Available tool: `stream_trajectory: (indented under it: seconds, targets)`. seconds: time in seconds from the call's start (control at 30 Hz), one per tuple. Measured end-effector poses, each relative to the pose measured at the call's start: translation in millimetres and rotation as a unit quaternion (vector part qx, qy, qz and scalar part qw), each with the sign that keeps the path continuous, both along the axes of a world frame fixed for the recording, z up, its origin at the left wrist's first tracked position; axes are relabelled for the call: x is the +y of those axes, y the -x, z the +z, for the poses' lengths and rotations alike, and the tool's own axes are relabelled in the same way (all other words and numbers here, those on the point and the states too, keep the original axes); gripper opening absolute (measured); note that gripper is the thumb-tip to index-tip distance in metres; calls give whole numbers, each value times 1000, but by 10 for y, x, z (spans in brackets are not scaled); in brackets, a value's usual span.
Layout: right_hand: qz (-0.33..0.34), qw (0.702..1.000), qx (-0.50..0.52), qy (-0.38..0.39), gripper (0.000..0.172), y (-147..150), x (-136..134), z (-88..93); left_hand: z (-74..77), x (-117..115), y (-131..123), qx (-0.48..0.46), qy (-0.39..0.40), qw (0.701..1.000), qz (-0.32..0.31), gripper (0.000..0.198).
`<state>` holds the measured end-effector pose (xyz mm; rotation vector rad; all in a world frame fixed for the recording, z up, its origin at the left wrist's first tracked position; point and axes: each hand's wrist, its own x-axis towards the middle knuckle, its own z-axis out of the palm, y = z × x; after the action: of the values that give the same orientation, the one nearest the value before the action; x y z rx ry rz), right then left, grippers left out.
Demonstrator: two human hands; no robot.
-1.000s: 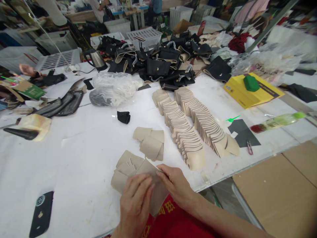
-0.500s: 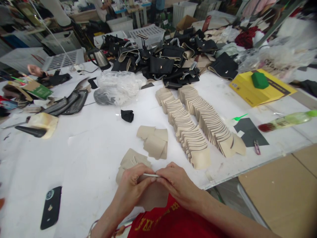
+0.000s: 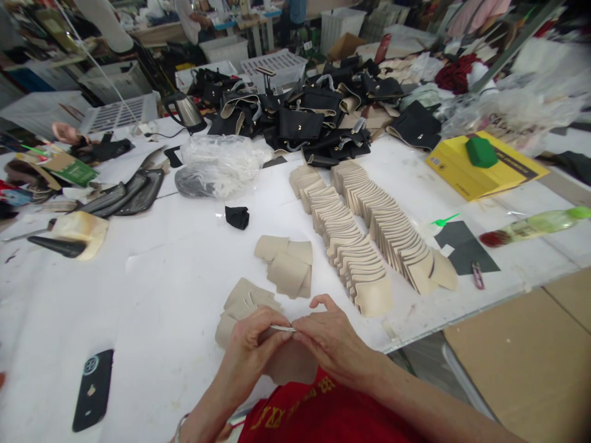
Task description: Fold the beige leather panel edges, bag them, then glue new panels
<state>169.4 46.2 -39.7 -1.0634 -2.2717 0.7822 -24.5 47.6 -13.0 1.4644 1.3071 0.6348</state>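
Note:
Near the front edge of the white table (image 3: 152, 289), my left hand (image 3: 252, 351) and my right hand (image 3: 332, 341) pinch the top edge of one beige leather piece (image 3: 293, 363), held upright between them. Both hands are closed on it, fingertips almost touching; my right index finger is lifted. Just behind my left hand lies a small loose heap of beige pieces (image 3: 242, 304). A second small heap (image 3: 286, 261) lies further back. Two long overlapping rows of folded beige pieces (image 3: 364, 240) run away to the right.
A black phone (image 3: 92, 387) lies at the front left. A black scrap (image 3: 237, 216), a clear plastic bag (image 3: 217, 163), a kettle (image 3: 184, 111) and a pile of black bags (image 3: 314, 117) sit further back. A yellow box (image 3: 484, 166), a green bottle (image 3: 535, 224) and dark sheets (image 3: 464, 246) are on the right.
My hands lifted the beige piece from flat on the heap and turned it edge-up, pinching its top edge. Since half a second ago my right index finger has risen slightly.

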Motion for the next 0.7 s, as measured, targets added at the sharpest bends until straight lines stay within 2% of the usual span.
stream_trajectory:
  seconds: [0.07,0.1,0.2,0.37,0.5,0.6,0.7]
  targets:
    - [2,1000,4,6,30,1,2,-13,-30,-8,57,-48,50,997,27,31]
    - [2,1000,6,9,30,4,3,-18,-41,-10,88,-66,68,995,40,36]
    - [-3,1000,6,16,29,24,12,-26,-44,-7,158,-53,75,995,34,19]
    - [12,999,-30,34,27,91,65,3,-4,10,145,-13,17,1000,-4,18]
    - [51,996,-63,47,26,149,35,0,-63,-86,124,6,0,1000,-11,16]
    - [55,995,-50,67,26,162,-94,-101,-157,-249,159,20,7,1000,19,19]
    - [44,993,-28,104,31,153,-242,-279,-243,-391,246,34,52,994,88,23]
